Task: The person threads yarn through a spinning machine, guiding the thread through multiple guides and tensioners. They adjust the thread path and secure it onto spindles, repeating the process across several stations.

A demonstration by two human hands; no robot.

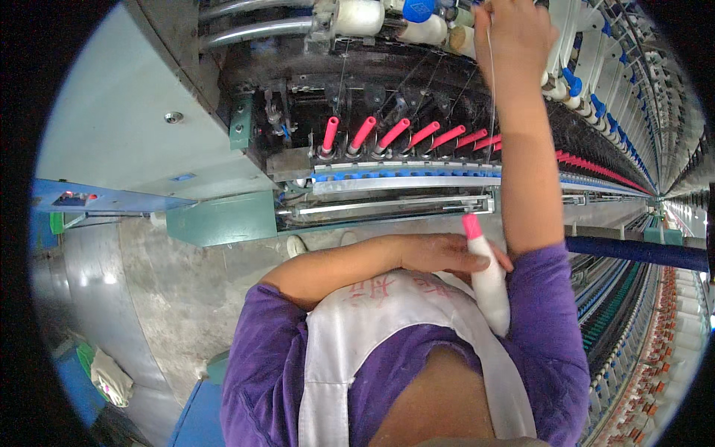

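My left hand is closed around a bobbin of white yarn in front of my apron. The bobbin's bare pink tube end points up and the wound yarn slants down to the right. My right hand is raised to the rollers at the top of the spinning frame, its fingers curled and partly hidden at the picture's edge. A thin strand of white yarn runs down from those fingers along my right forearm. Below the rollers stands a row of bare pink tubes on spindles.
White rollers with blue caps line the frame's top and recede to the right. A metal rail runs below the spindles. A green machine housing is at left. Another machine with full bobbins stands at lower right.
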